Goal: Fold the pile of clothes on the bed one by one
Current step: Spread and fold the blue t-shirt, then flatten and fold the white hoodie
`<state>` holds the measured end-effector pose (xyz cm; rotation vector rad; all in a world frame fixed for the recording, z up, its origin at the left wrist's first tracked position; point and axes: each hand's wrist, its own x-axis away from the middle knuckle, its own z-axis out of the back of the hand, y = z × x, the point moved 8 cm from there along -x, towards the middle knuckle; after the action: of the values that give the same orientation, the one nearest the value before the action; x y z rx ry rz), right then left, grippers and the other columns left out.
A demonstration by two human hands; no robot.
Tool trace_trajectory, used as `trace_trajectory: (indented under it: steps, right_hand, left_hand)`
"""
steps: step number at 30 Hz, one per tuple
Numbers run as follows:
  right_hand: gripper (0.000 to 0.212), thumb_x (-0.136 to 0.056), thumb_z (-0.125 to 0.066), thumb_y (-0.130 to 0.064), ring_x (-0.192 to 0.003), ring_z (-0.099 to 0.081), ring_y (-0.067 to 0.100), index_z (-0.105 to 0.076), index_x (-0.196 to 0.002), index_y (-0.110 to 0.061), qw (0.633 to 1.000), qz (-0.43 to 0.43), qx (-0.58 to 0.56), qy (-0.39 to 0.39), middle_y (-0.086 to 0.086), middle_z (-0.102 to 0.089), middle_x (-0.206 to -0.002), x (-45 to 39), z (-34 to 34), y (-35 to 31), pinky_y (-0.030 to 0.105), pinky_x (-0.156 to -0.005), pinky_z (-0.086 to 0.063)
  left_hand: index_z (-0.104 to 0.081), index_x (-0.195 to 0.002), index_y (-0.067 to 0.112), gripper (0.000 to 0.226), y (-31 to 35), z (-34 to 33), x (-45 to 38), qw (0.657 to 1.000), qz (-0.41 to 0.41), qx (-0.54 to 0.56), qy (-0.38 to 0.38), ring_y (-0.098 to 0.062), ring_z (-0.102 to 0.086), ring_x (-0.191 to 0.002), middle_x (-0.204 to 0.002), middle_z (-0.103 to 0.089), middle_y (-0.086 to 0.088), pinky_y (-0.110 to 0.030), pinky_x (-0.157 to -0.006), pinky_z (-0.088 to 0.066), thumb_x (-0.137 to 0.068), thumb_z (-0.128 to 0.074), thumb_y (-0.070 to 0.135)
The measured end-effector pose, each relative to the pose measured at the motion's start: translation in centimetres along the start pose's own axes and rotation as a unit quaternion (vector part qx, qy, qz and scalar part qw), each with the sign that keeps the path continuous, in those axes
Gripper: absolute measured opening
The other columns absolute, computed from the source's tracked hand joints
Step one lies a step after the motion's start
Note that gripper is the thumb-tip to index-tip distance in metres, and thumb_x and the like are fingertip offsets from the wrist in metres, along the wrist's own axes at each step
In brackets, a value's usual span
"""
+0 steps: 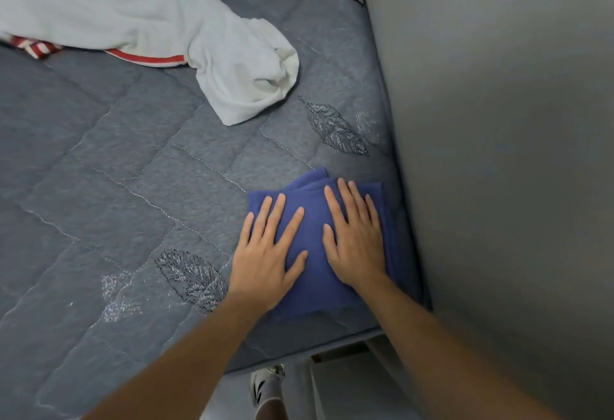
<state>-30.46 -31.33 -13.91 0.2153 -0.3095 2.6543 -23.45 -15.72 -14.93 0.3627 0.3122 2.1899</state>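
Dim even light, soft shadows, wide-angle edge distortion

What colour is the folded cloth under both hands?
The folded cloth is dark blue, seen in the head view.

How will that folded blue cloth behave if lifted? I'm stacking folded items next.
The blue cloth looks soft and layered, so it would probably sag and unfold if lifted by one edge. It likely weighs little. Both flat hands, left hand and right hand, suggest it needs pressing.

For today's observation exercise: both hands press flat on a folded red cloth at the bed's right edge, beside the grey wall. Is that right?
Not quite: the colour is wrong. In the head view, the left hand and right hand press flat on a folded dark blue cloth, not a red one. It does lie at the quilted grey bedspread's right edge, beside the grey wall.
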Motion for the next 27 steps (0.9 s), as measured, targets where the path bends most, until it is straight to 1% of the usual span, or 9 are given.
trace_trajectory:
  steps: [6,10,13,16,19,21,23,25,27]
  right_hand:
    - [0.07,-0.1,-0.038,-0.037,-0.16,-0.011,0.022,-0.022,-0.165,-0.017,0.999,-0.027,-0.011,0.016,0.006,-0.013,-0.173,-0.2,1.5,-1.0,0.053,-0.126,-0.022]
    - [0.077,-0.097,-0.053,-0.033,-0.161,-0.005,0.023,-0.02,-0.165,-0.018,0.995,0.022,-0.085,0.043,0.004,-0.009,-0.174,-7.0,5.6,-6.3,0.051,-0.127,-0.02]
    - [0.092,-0.091,-0.068,-0.026,-0.16,-0.006,0.031,-0.015,-0.165,-0.022,0.992,0.042,-0.101,0.067,0.005,-0.008,-0.174,-14.9,8.6,-10.5,0.054,-0.126,-0.023]
    - [0.112,-0.082,-0.076,-0.03,-0.159,0.001,0.038,-0.002,-0.166,-0.028,0.997,0.042,-0.059,0.03,0.008,0.002,-0.174,-21.8,8.9,-13.3,0.059,-0.125,-0.018]
    - [0.122,-0.08,-0.08,-0.043,-0.159,0.009,0.035,0.009,-0.164,-0.037,0.998,0.031,-0.022,-0.044,0.004,0.012,-0.173,-25.5,7.0,-14.1,0.057,-0.127,-0.012]
    - [0.117,-0.079,-0.081,-0.043,-0.158,0.0,0.033,0.001,-0.164,-0.039,0.998,0.032,-0.033,-0.051,0.005,0.003,-0.172,-26.1,6.5,-13.6,0.053,-0.125,-0.021]
    - [0.102,-0.078,-0.082,-0.036,-0.149,-0.023,0.033,-0.023,-0.161,-0.038,0.998,0.045,-0.053,-0.009,0.007,-0.02,-0.164,-25.9,6.8,-13.2,0.05,-0.11,-0.041]
    - [0.078,-0.077,-0.078,-0.021,-0.126,-0.044,0.032,-0.044,-0.146,-0.033,0.995,0.058,-0.057,0.05,0.005,-0.043,-0.142,-25.4,7.7,-13.0,0.046,-0.086,-0.053]
    - [0.06,-0.077,-0.071,-0.011,-0.104,-0.055,0.033,-0.053,-0.132,-0.027,0.992,0.075,-0.06,0.082,0.003,-0.055,-0.118,-25.2,8.8,-13.1,0.045,-0.072,-0.054]
  left_hand:
    - [-0.013,-0.166,0.031,0.072,-0.9,2.8,-0.1,0.999,0.013,0.033,0.009,-0.026,-0.003,-0.161,-0.175,-0.005,-0.003,-0.053,-0.125,-0.019,-0.104,-0.039,0.056]
    - [-0.01,-0.166,0.033,0.072,-6.8,8.8,-3.7,0.997,0.034,0.062,0.032,-0.02,0.003,-0.161,-0.175,-0.002,0.003,-0.048,-0.129,-0.014,-0.104,-0.043,0.051]
    - [-0.014,-0.166,0.028,0.076,-12.6,13.5,-8.8,0.995,0.051,0.059,0.062,-0.026,-0.003,-0.161,-0.174,-0.008,-0.003,-0.051,-0.128,-0.019,-0.101,-0.05,0.042]
    - [-0.018,-0.165,0.021,0.082,-18.4,17.7,-14.1,0.995,0.067,0.026,0.074,-0.036,-0.01,-0.159,-0.172,-0.015,-0.012,-0.053,-0.125,-0.023,-0.093,-0.055,0.033]
    - [-0.014,-0.166,0.025,0.086,-23.0,19.7,-18.5,0.995,0.08,-0.03,0.043,-0.036,-0.005,-0.159,-0.173,-0.009,-0.012,-0.052,-0.127,-0.019,-0.093,-0.06,0.033]
    - [-0.012,-0.165,0.029,0.089,-24.8,19.1,-20.8,0.995,0.078,-0.057,-0.013,-0.034,-0.003,-0.159,-0.173,-0.007,-0.01,-0.05,-0.128,-0.017,-0.094,-0.063,0.04]
    - [-0.021,-0.163,0.03,0.082,-25.9,18.2,-21.9,0.993,0.082,-0.074,-0.042,-0.034,-0.013,-0.157,-0.17,-0.017,-0.009,-0.049,-0.126,-0.021,-0.094,-0.064,0.043]
    - [-0.046,-0.147,0.026,0.055,-25.9,18.4,-22.5,0.993,0.082,-0.086,0.016,-0.035,-0.039,-0.141,-0.154,-0.043,-0.009,-0.048,-0.111,-0.035,-0.095,-0.064,0.034]
    - [-0.062,-0.122,0.019,0.028,-25.5,19.3,-22.2,0.989,0.08,-0.094,0.082,-0.035,-0.055,-0.112,-0.123,-0.06,-0.008,-0.042,-0.088,-0.037,-0.094,-0.061,0.016]
